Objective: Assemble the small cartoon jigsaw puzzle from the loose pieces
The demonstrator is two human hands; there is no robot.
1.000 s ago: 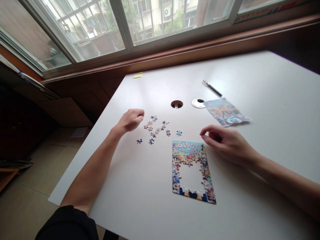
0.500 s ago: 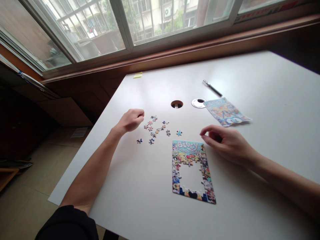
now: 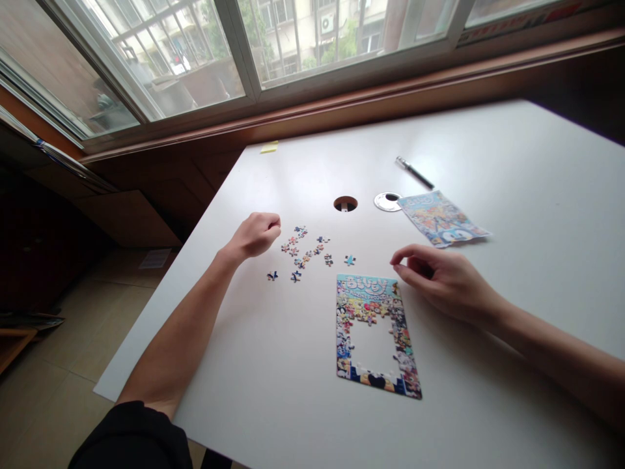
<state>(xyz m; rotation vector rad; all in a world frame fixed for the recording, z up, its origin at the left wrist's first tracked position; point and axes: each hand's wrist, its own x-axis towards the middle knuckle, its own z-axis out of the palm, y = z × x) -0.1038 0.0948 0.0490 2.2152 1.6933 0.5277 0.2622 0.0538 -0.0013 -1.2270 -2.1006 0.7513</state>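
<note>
1. Curled closed, the person's left hand sits at ten o'clock of the puzzle; whether its fist holds anything cannot be told.
2. The right hand is loosely bent, a gap between thumb and index finger, near the puzzle's two o'clock corner.
3. The puzzle lies flat on the white table, its long axis nearly twelve-to-six, title edge towards twelve, middle unfilled.
4. Loose pieces lie around eleven o'clock, the printed sheet at one.
</note>
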